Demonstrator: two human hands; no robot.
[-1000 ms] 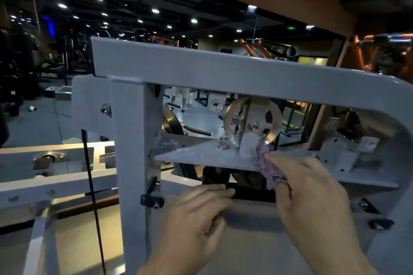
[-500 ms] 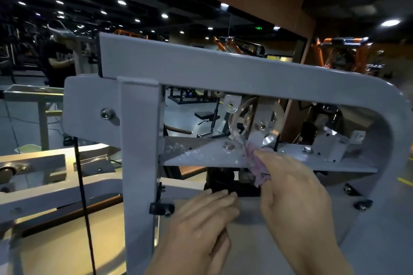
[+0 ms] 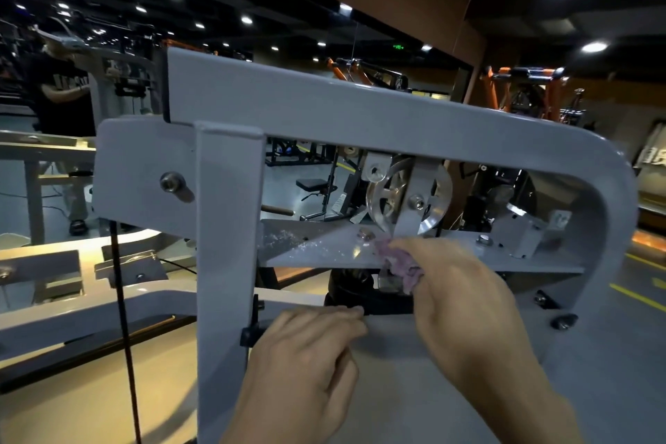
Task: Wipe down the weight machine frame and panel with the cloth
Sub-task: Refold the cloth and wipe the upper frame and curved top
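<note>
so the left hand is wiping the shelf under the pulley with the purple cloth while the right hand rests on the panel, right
Not quite: the hands are swapped. In the head view the right hand holds the purple cloth against the shelf under the pulley, while the left hand rests with straight fingers on the panel.

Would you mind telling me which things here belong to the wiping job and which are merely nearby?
Job: cloth, gripped by the right hand; left hand resting on the panel; grey frame; dusty shelf plate.

Nearby: pulley wheel, black cable, orange machine.
</note>
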